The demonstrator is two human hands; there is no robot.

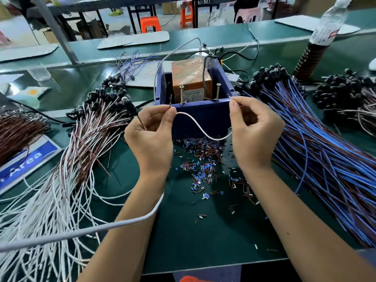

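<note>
Green bench (203, 237): L hand (150, 137) & R hand (254, 131) pinch white wire (201, 131) (sagging btwn).

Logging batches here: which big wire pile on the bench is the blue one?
The blue pile beside the right hand; the white pile by the left hand is white and brown instead.
</note>
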